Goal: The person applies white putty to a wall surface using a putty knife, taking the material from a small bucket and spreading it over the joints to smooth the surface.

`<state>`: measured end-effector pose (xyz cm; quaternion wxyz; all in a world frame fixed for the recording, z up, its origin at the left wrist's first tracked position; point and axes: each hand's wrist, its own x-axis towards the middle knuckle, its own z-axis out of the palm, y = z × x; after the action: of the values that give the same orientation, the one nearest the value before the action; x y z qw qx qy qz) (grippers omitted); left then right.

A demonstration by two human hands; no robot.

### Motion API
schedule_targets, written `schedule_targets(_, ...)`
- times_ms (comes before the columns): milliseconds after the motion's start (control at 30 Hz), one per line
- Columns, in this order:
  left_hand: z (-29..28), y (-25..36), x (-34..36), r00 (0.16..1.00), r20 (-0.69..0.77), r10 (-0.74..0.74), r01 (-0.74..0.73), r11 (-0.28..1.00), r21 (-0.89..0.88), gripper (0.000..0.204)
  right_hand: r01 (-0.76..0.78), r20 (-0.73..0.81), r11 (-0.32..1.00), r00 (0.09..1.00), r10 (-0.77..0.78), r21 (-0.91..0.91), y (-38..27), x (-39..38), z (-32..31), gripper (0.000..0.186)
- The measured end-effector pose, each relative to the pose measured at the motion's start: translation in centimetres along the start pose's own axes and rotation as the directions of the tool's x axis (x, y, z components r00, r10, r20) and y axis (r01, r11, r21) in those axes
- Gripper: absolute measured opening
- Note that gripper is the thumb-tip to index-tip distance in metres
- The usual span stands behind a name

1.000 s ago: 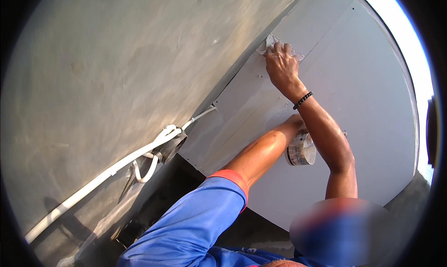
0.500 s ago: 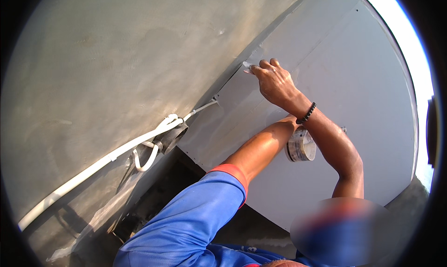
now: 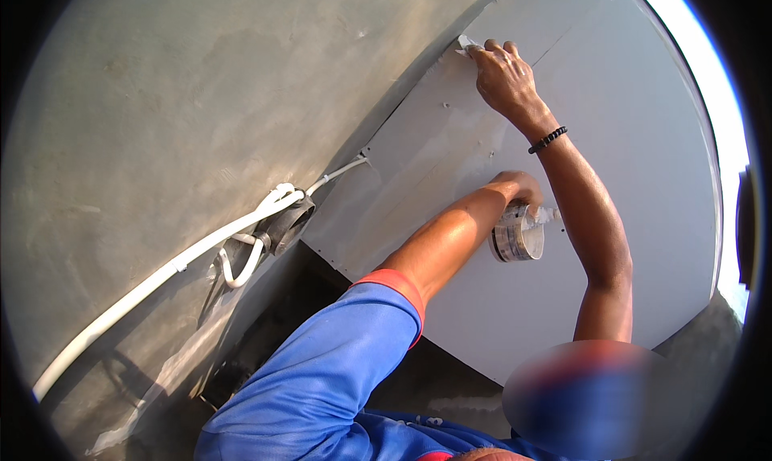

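My right hand, a dark bead bracelet on its wrist, pinches a small putty knife smeared with white paste. Its blade rests against the grey-white board, close to the long edge where board and wall meet. Lower down, my left hand is closed at the rim of a small round tub with pale residue on its sides. A white-smeared piece juts out beside those fingers; I cannot make out its kind. The tub's inside is mostly hidden.
A grey plastered wall fills the left side. Along it runs a white conduit, looped around a dark pipe stub and reaching the board's edge. A dark gap lies below the board; bright sky shows at the far right.
My right hand has moved up along the board's edge with the putty knife. My left hand and the tub have shifted slightly up, and more of the left hand shows.
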<state>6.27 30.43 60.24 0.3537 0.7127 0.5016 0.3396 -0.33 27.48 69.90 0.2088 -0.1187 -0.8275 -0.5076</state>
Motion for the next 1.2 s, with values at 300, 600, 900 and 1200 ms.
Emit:
schedule_targets(300,-0.3,-0.9,1.2,0.997,0.069,0.026,-0.025,1.000,-0.013,0.042,-0.425,0.387,0.168,0.896,0.216,0.889,2.0,-4.8,-3.5,0.017)
schedule_targets(600,-0.5,-0.1,1.0,0.997,-0.059,-0.059,0.066,0.991,0.118,0.046,0.172,0.203,-0.369,0.592,0.780,0.913,10.4,-22.7,-6.0,0.004)
schedule_targets(900,0.2,0.2,1.6,0.997,-0.043,-0.065,0.069,0.991,0.110,0.050,0.254,0.352,-0.417,0.264,0.898,0.873,10.9,-39.2,4.2,0.009)
schedule_targets(1200,-0.1,0.3,0.2,0.998,0.031,-0.050,0.052,0.997,-0.063,0.056,0.414,0.379,-0.408,0.155,0.912,0.814,10.6,-39.4,6.6,0.014)
